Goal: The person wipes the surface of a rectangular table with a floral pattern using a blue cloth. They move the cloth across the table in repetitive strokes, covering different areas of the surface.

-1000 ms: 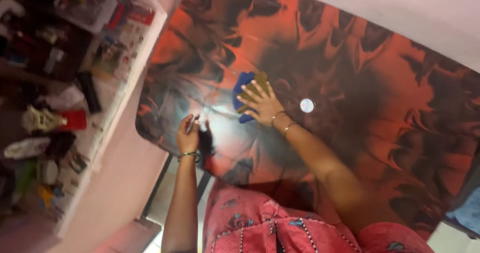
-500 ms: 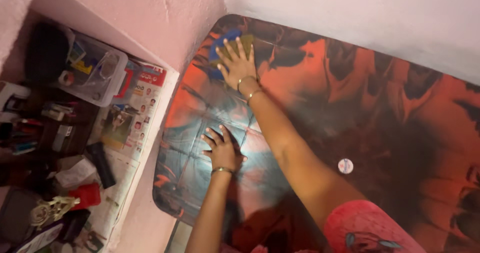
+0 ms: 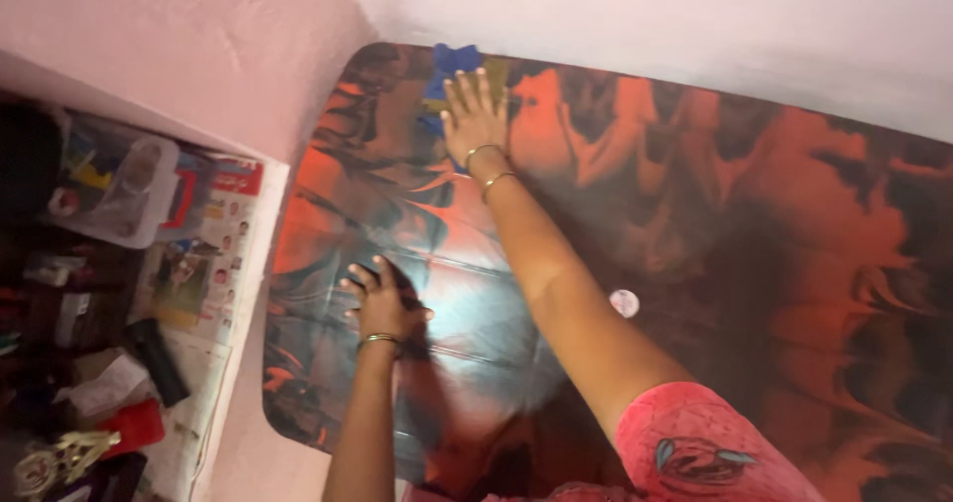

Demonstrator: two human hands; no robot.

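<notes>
Head view | right hand [image 3: 475,117]: fingers flat and spread, pressing blue cloth [image 3: 449,69] at far corner of red-black tabletop [image 3: 715,194] | left hand [image 3: 381,301]: open, fingers splayed, palm resting on tabletop, gripping nothing

Glossy, smooth red-black tabletop [image 3: 695,194]; soft blue cloth [image 3: 452,65]; matt, rough plaster wall [image 3: 199,35].

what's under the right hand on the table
A blue cloth lies under the right hand, on the table. The part beneath the palm is hidden.
</notes>
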